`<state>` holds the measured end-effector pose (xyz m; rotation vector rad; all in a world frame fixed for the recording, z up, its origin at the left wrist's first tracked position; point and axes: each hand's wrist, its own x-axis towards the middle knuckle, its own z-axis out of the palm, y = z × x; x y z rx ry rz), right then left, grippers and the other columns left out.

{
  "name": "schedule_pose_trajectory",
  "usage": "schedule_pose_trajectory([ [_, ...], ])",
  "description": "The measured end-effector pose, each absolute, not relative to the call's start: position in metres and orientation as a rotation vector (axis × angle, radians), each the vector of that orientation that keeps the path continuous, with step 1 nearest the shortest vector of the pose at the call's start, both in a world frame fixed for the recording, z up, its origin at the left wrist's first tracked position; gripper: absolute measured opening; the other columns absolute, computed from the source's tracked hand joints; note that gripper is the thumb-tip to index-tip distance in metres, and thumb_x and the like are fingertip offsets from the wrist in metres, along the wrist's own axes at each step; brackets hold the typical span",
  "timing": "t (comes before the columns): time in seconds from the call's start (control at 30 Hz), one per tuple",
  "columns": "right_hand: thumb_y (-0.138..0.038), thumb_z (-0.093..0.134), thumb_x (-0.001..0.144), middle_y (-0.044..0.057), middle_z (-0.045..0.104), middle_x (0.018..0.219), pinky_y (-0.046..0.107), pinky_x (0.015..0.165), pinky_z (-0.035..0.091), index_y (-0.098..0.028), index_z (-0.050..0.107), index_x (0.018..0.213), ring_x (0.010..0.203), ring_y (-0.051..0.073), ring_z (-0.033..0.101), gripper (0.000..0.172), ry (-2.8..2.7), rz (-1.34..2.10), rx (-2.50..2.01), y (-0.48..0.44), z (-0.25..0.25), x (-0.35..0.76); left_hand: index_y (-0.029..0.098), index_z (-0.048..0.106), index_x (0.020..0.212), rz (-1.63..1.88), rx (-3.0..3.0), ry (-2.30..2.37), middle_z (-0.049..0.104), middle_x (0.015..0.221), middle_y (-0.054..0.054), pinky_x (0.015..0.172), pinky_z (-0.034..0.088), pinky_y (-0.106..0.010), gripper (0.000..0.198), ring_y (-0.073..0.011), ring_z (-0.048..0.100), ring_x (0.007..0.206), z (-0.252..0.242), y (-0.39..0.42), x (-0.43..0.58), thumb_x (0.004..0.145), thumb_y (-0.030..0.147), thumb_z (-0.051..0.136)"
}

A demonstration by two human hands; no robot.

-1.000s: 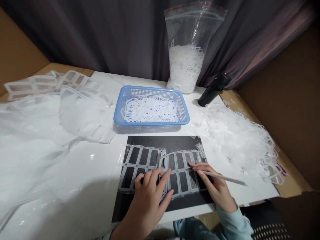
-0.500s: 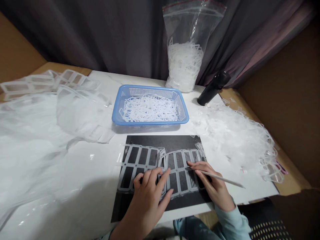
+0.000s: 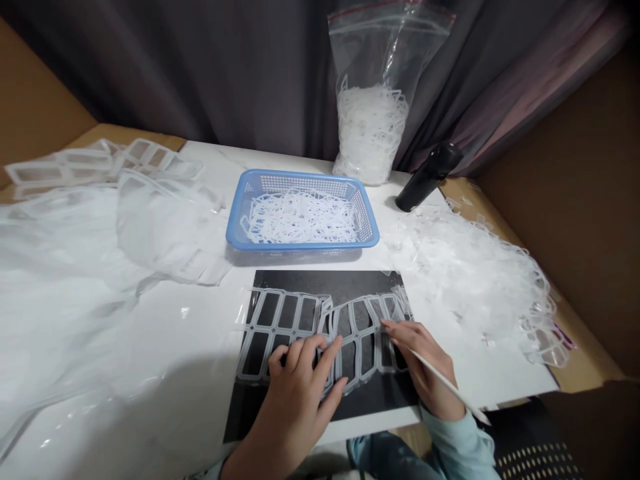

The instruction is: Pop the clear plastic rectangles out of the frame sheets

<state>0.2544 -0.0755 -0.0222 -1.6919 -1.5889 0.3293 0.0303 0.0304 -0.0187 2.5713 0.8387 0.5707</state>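
Note:
A translucent white plastic sheet of joined rectangular frames [image 3: 300, 320] lies on a black mat [image 3: 360, 287] near the table's front edge. My left hand [image 3: 300, 383] lies flat on the sheet's lower middle, fingers spread and pressing it down. My right hand [image 3: 425, 363] is closed around a thin white pen-like tool [image 3: 445, 383], whose tip rests on the sheet's right part. The right half of the sheet looks lifted and bowed.
A blue basket [image 3: 240, 223] holds loose white frames behind the mat. A clear zip bag [image 3: 385, 87] of frames stands at the back, a black cylinder [image 3: 427, 177] beside it. Heaps of white plastic scrap [image 3: 475, 273] lie right; more frame sheets [image 3: 100, 200] lie left.
My right hand has turned the tool so its back end points down toward me instead of out to the right. The sheet's right half has bowed. My left hand stayed put.

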Motion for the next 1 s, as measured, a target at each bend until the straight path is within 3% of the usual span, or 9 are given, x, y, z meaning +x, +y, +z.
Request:
schedule_pose_trajectory([
  [0.23,-0.009,0.047,0.097,0.007,0.07,0.119,0.038,0.09,0.055,-0.026,0.06,0.122,0.109,0.022,0.064,0.033,-1.555,0.197,-1.741,-0.066,-0.017,0.255,0.025,0.062,0.127,0.592,2.579,0.846,0.066,0.106,-0.005,0.087,0.029,-0.039,0.034,-0.0223,0.061,0.098,-0.018,0.029,0.031,0.1,0.038,0.045],
  [0.4,-0.021,0.051,0.098,0.01,0.073,0.111,0.039,0.087,0.057,-0.02,0.066,0.113,0.102,0.024,0.069,0.021,-1.262,-0.186,-1.964,-0.077,-0.016,0.28,0.025,0.062,0.127,0.586,2.59,0.854,0.065,0.106,-0.006,0.086,0.028,-0.039,0.036,-0.0228,0.061,0.099,-0.019,0.029,0.03,0.102,0.039,0.04],
  [0.57,-0.034,0.054,0.098,0.016,0.074,0.103,0.043,0.08,0.058,-0.011,0.069,0.109,0.088,0.027,0.073,0.03,-0.808,-0.504,-2.062,-0.089,-0.009,0.311,0.024,0.062,0.128,0.619,2.604,0.84,0.065,0.106,-0.006,0.086,0.029,-0.038,0.036,-0.0221,0.061,0.098,-0.021,0.03,0.03,0.101,0.039,0.043],
  [0.67,-0.033,0.057,0.096,0.015,0.072,0.109,0.039,0.071,0.059,-0.013,0.07,0.104,0.084,0.024,0.072,0.025,-0.846,-0.276,-1.969,-0.092,-0.006,0.306,0.023,0.062,0.128,0.638,2.599,0.838,0.065,0.104,-0.007,0.086,0.029,-0.038,0.036,-0.022,0.061,0.097,-0.021,0.03,0.031,0.101,0.039,0.043],
  [0.8,-0.022,0.057,0.095,0.008,0.072,0.105,0.036,0.081,0.059,-0.021,0.071,0.098,0.102,0.024,0.068,0.014,-1.107,0.093,-1.791,-0.101,-0.001,0.28,0.024,0.064,0.124,0.713,2.63,0.805,0.066,0.116,-0.008,0.091,0.029,-0.039,0.032,-0.0231,0.058,0.108,-0.015,0.026,0.032,0.101,0.036,0.047],
  [0.9,-0.015,0.056,0.095,0.005,0.075,0.099,0.031,0.083,0.059,-0.025,0.07,0.107,0.095,0.02,0.07,0.021,-1.381,0.433,-1.688,-0.108,0.003,0.263,0.026,0.063,0.125,0.749,2.733,0.534,0.063,0.131,-0.001,0.1,0.028,-0.036,0.029,-0.0182,0.053,0.119,-0.013,0.02,0.034,0.099,0.033,0.053],
  [1.0,-0.012,0.058,0.094,0.003,0.076,0.101,0.028,0.086,0.058,-0.026,0.068,0.11,0.096,0.018,0.071,0.024,-1.478,0.6,-1.669,-0.111,0.004,0.254,0.025,0.057,0.134,0.574,2.884,0.196,0.054,0.145,0.006,0.109,0.026,-0.035,0.034,-0.0152,0.044,0.131,-0.016,0.014,0.037,0.102,0.027,0.046],
])
